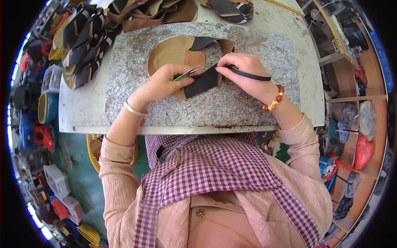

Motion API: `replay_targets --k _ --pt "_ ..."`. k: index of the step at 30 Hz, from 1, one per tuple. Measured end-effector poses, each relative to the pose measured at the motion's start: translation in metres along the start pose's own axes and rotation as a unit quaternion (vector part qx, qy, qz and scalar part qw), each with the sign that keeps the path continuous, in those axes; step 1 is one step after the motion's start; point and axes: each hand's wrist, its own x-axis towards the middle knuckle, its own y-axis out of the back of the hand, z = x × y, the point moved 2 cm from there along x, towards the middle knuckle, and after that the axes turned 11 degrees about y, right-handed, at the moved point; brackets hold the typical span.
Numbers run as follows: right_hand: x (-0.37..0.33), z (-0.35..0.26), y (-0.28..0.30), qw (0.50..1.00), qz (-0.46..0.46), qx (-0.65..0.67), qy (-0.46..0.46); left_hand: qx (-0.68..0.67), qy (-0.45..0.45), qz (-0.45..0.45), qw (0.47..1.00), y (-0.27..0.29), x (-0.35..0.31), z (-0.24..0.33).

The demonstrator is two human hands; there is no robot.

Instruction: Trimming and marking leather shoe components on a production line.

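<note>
A shoe upper [164,53] of tan and black leather lies curved open on a speckled stone slab [248,111]. My left hand [170,80] is closed on its near black edge, pressing it with fingers and thumb. The same hand also keeps a small pair of green-handled snips [188,73], whose metal points stick out to the right. My right hand [246,72] pinches a narrow black strip [253,76] at the upper's right-hand corner. The strip's free end curves away to the right past my knuckles. My fingertips hide where strip and upper meet.
Brown leather pieces [165,14] are heaped at the far edge of the white table [78,118]. Stacked black uppers [84,45] stand at the left, and more dark pieces [231,10] at the back. Wooden shelves [351,99] with bagged goods rise on the right.
</note>
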Motion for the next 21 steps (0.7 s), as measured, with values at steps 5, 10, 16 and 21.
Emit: replay_targets --k 5,10,16,21 --pt "-0.001 0.004 -0.005 1.0 0.014 -0.008 0.013 0.061 -0.043 0.016 0.997 0.0 0.003 0.015" --pt "-0.007 0.001 0.003 0.999 0.025 -0.016 0.016 0.151 -0.103 0.116 0.976 -0.017 0.015 0.035" --pt "-0.018 0.009 0.02 0.999 0.04 -0.013 0.023 0.08 -0.123 0.088 0.985 -0.021 0.027 0.025" --pt "-0.023 0.026 0.025 0.999 0.034 0.035 0.007 0.059 -0.15 0.034 0.986 -0.018 0.028 0.02"
